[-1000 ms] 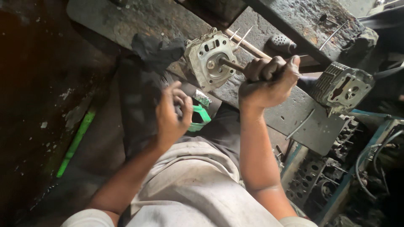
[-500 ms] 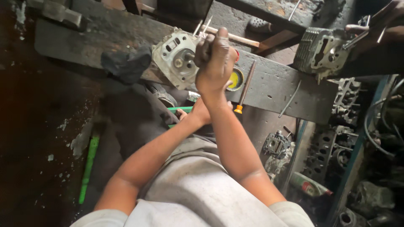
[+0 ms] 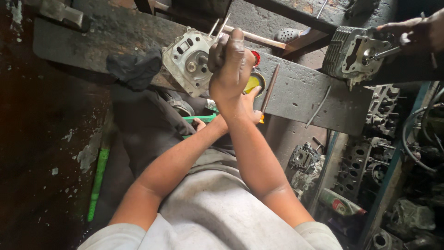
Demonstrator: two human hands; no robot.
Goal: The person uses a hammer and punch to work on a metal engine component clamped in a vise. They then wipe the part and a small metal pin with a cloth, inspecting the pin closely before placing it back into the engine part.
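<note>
Right hand [image 3: 231, 69] beside cylinder head [image 3: 187, 60], bench-edge.

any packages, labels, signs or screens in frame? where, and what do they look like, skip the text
Small round tin: on the bench just right of the right hand, open, yellow inside, partly hidden.
Bottle or can: lying on the floor at lower right among engine parts, green body with a red and white label.
No signs or screens visible.
</note>
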